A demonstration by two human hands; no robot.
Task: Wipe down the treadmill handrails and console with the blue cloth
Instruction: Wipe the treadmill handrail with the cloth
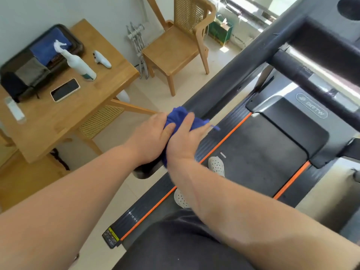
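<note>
2 forearms reach forward-left, wrists close. Left hand (153,131) and right hand (183,141) both clench the cloth (180,114), bunched over the handrail (233,80) near its free end. Best: keep cloth wrapped round rail, slide with even pressure toward console (321,16).

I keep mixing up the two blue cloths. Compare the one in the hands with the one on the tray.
The cloth in the hands is bunched on the handrail; the cloth on the tray lies flat. The left hand and right hand hold the cloth in the hands; nothing holds the cloth on the tray. The cloth in the hands looks brighter, the cloth on the tray darker. Both are blue.
</note>
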